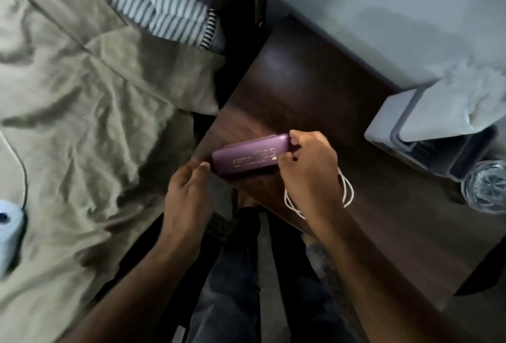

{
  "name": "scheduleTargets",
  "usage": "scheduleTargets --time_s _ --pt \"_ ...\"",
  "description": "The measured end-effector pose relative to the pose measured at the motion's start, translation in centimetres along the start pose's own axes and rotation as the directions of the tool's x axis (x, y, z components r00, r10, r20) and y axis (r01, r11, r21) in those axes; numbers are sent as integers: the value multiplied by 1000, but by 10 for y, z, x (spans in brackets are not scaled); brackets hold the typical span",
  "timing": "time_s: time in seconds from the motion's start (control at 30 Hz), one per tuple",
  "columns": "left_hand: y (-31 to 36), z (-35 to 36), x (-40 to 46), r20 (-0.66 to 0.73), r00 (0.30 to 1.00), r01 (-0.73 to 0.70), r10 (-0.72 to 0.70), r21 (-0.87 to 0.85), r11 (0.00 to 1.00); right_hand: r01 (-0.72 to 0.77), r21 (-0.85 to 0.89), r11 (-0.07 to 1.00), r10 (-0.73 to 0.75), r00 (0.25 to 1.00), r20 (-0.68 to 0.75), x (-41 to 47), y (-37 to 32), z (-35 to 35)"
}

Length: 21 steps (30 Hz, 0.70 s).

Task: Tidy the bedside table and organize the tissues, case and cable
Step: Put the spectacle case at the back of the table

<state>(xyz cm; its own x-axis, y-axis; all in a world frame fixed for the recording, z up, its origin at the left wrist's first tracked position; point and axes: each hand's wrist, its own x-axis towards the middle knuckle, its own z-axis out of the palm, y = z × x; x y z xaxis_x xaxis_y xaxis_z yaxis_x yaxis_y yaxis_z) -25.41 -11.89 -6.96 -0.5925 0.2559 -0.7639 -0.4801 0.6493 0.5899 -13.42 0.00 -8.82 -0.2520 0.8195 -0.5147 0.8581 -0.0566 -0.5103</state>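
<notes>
2 hands' fingers hold 1 purple case (250, 157) above 1 white cable (347, 194), near 1 tissue box (383, 126).

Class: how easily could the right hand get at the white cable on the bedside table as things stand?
Probably easily, once freed. The right hand grips the purple case and hovers directly over the white cable, which lies loose on the bedside table with nothing covering it.

The purple case (250, 157), oblong with gold lettering on its lid, lies closed at the bedside table's (315, 90) front-left corner, long axis running 8 to 2 o'clock. A white cable (347, 192) loops on the tabletop at 4 o'clock from it. The grey tissue box (388, 123), a white tissue standing out, sits at 2 o'clock.
</notes>
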Motion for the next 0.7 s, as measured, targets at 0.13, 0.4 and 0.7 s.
scheduleTargets --time_s 0.13,0.4,0.7 --pt "-7 6 10 -15 998 57 -57 -12 998 -96 -32 995 95 995 -13 8 4 1" --pt "19 31 20 25 999 27 -28 21 999 -111 10 994 109 990 91 24 12 -22" --pt "103 124 67 228 949 -273 216 260 926 -54 -68 996 47 994 -99 80 35 -61"
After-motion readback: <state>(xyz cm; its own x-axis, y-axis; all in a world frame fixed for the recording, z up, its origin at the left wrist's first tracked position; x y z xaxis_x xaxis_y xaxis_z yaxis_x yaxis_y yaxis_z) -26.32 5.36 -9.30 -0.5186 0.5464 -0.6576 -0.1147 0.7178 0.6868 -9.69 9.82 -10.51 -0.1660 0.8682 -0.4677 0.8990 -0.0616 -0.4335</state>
